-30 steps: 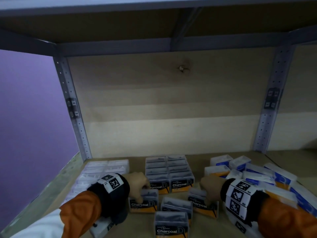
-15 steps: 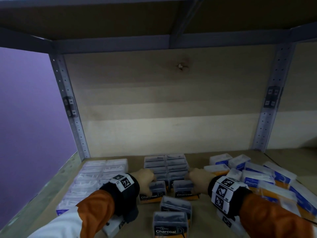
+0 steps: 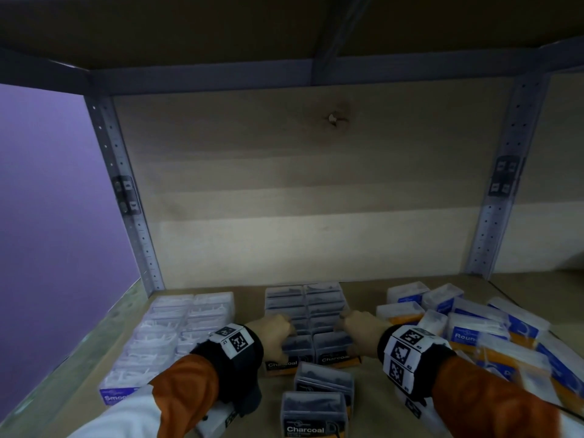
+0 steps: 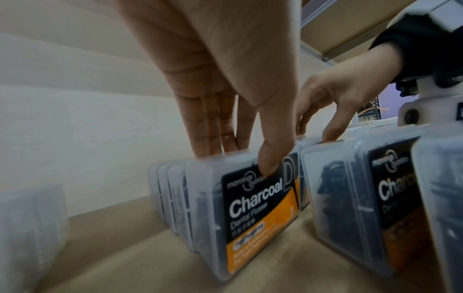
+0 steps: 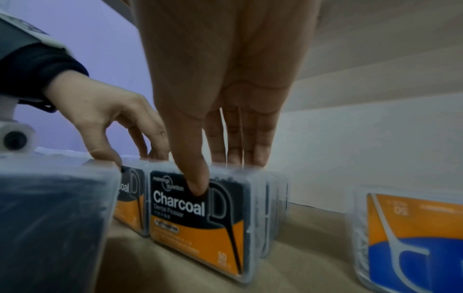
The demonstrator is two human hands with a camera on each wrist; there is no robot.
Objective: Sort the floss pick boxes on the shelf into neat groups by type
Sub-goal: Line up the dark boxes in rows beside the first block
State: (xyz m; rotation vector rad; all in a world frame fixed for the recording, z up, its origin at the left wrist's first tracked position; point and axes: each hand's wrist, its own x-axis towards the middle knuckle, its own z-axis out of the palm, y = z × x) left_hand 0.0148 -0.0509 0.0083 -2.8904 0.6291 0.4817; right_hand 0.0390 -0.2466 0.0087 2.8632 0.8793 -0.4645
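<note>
Each hand [image 3: 274,332] [image 3: 362,327] hides its pinched Charcoal box's [image 4: 253,208] [image 5: 200,218] back.

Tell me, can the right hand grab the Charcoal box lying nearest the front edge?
Probably yes, once it lets go. The right hand now pinches a Charcoal box in the row. The front Charcoal box lies just behind that wrist with nothing on top.

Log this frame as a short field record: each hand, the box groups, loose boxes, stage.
left hand: pinches front box of left Charcoal row
right hand: pinches front box of right Charcoal row
white group: neat rows, far left
blue-orange boxes: jumbled, right
loose Charcoal boxes: two, nearer the front edge
stage: Charcoal rows partly built
</note>
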